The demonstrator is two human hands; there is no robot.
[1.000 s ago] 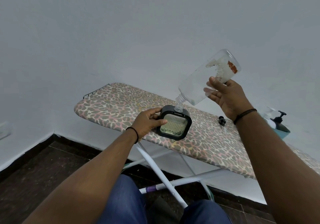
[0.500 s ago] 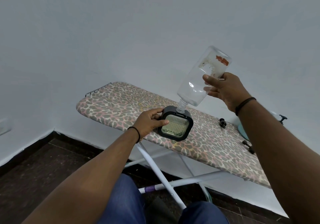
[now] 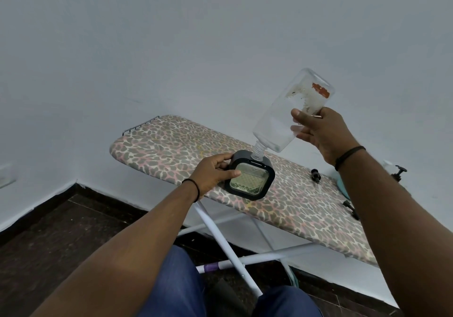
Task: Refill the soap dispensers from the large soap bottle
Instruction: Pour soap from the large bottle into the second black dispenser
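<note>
- The ironing board (image 3: 171,145), covered in leopard-print cloth, runs from the left of the view toward the right and carries everything else.
- The left hand (image 3: 215,172) grips the left side of the soap dispenser (image 3: 250,178); its fingers curl round the black frame and the thumb lies on the front face.
- The soap dispenser is a squat, square thing with a black frame and a clear ribbed window showing greenish soap inside. It stands near the front edge of the board. It looks rigid and fairly stable, but a glossy shell slick with soap could slide, so holding the frame's side as here seems the sound place.
- The large soap bottle (image 3: 289,118) is tipped neck-down, with its threaded neck meeting the opening on the dispenser's top. It is clear plastic and looks almost empty, so likely light and a little squeezable, and a firm grip around the body near its base should suit.
- The right hand (image 3: 323,133) holds the bottle's upper body, thumb in front and fingers wrapped behind.
- Further right on the board lie a small black cap (image 3: 315,175), and at the edge a black pump top (image 3: 399,171), partly hidden by the right arm.
</note>
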